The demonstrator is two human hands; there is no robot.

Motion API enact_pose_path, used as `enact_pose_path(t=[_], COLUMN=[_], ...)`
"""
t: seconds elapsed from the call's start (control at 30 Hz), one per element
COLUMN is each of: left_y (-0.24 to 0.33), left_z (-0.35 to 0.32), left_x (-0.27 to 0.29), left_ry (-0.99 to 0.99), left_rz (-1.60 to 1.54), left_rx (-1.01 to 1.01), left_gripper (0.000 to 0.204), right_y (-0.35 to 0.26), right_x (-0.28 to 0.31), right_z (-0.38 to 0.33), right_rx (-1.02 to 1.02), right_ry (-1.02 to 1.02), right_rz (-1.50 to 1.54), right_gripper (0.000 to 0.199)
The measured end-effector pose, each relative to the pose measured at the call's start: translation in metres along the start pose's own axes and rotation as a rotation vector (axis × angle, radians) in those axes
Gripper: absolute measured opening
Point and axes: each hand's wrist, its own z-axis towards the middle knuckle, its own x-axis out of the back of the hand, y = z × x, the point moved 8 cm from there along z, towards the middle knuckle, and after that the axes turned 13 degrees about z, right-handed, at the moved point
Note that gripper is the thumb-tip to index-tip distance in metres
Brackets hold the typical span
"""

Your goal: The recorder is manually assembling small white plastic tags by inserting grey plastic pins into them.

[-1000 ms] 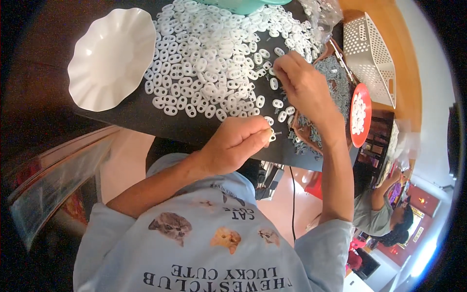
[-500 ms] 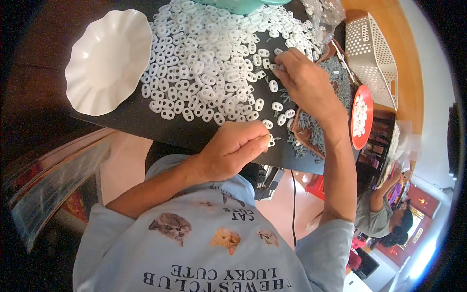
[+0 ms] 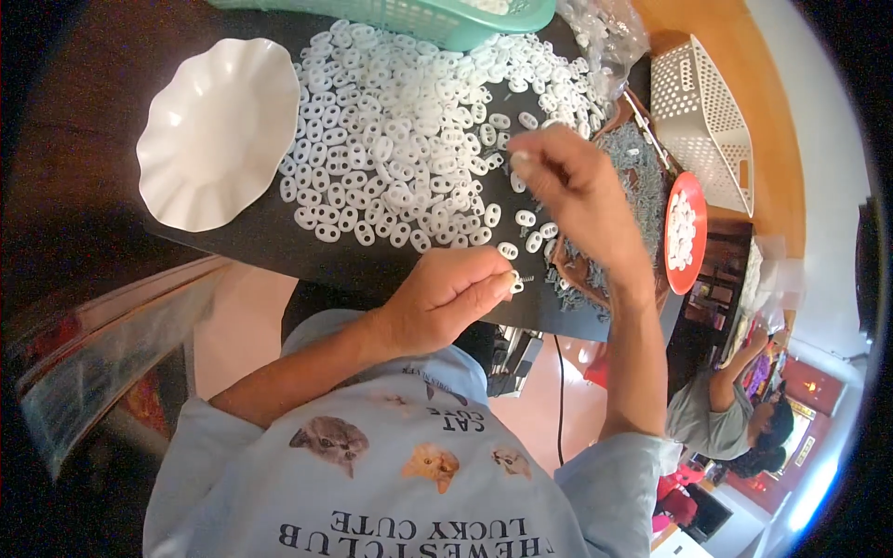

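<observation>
My left hand (image 3: 451,296) is closed, thumb against forefinger, on a small white two-hole cord lock piece (image 3: 516,286). A thin metal spring (image 3: 526,278) sticks out from its right side. My right hand (image 3: 579,191) hovers over the right edge of a big heap of similar white cord lock pieces (image 3: 400,139). Its thumb and fingers are bent together and slightly blurred; a pale spot shows at the fingertips, too unclear to name. Several loose pieces (image 3: 526,219) lie on the dark table between my hands.
Beyond the right forearm lies a brown-rimmed tray (image 3: 575,270) of grey springs. Next to it are a red plate (image 3: 698,244) of white pieces and a white perforated basket (image 3: 693,121). A green basket (image 3: 446,26) stands behind the heap, a scalloped white dish (image 3: 219,139) left. Another person (image 3: 721,409) sits far right.
My right hand has drawn back slightly from the loose pieces at the heap's right edge. My left hand keeps its pinch on the piece with the spring. The view has tilted slightly.
</observation>
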Motion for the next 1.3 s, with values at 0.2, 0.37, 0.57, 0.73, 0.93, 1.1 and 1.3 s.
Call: enact_pose_path(t=[0.2,0.37,0.57,0.73,0.93,1.1,1.3], left_y=[-0.008,-0.004,-0.008,-0.009,-0.013,-0.009,-0.009], left_z=[-0.006,-0.003,-0.002,-0.001,-0.004,-0.003,-0.003], left_x=[-0.003,0.002,0.006,0.005,0.001,0.001,0.000], left_ry=[0.030,0.069,0.058,0.097,0.022,0.035,0.009], left_rz=[-0.138,-0.181,-0.171,-0.254,-0.236,-0.175,-0.134], left_rx=[-0.005,-0.042,0.003,0.024,0.138,0.084,0.095], left_gripper=[0.023,0.026,0.028,0.025,0.022,0.022,0.023], right_y=[-0.007,-0.008,-0.004,0.004,0.007,0.001,0.000], right_x=[-0.038,-0.032,-0.029,-0.033,-0.021,-0.017,-0.021], right_z=[-0.047,-0.069,-0.080,-0.089,-0.081,-0.080,-0.078], right_rx=[-0.399,-0.409,-0.431,-0.497,-0.484,-0.518,-0.521], right_ry=[0.050,0.160,0.175,0.002,0.108,0.037,-0.096], right_rz=[0.715,0.836,0.825,0.741,0.796,0.741,0.761], right_gripper=[0.016,0.016,0.005,0.006,0.016,0.015,0.013])
